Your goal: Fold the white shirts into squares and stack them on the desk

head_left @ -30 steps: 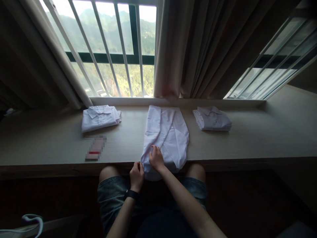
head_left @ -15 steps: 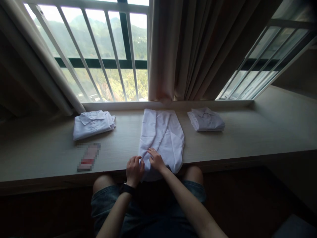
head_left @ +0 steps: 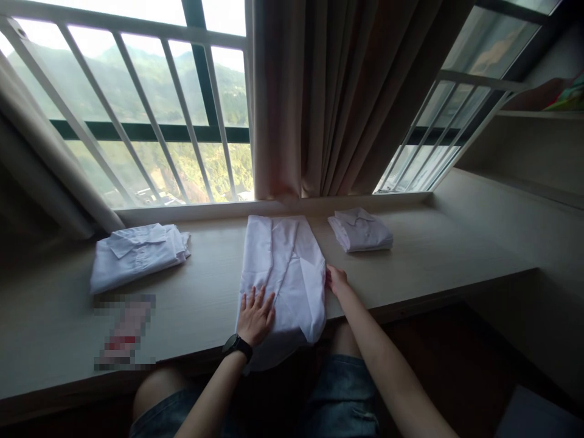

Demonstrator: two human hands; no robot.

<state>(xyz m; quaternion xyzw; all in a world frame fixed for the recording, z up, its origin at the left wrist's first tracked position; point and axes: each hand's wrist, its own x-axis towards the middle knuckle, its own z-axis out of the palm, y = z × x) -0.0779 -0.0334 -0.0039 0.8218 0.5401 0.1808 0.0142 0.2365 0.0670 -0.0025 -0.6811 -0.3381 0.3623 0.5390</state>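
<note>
A partly folded white shirt (head_left: 292, 267) lies lengthwise in front of me, with its near end hanging over the desk's front edge. My left hand (head_left: 256, 317) rests flat on the lower left of the cloth, fingers spread, a dark watch on its wrist. At the shirt's right edge, my right hand (head_left: 336, 278) has its fingers curled in on the fabric; the fingertips are partly hidden. Two neatly folded white shirts with collars flank it: one folded shirt (head_left: 139, 252) to the left and a smaller-looking folded shirt (head_left: 361, 230) to the right.
A blurred-out flat object (head_left: 128, 331) lies on the desk (head_left: 196, 304) at the left. Behind the desk are barred windows (head_left: 150, 121) and a long curtain (head_left: 292, 103). Shelving (head_left: 515, 176) stands at the right, and my knees are under the front edge.
My left hand has flattened onto the shirt. My right hand has moved from the middle of the shirt to its right edge. The camera view has turned slightly to the right.
</note>
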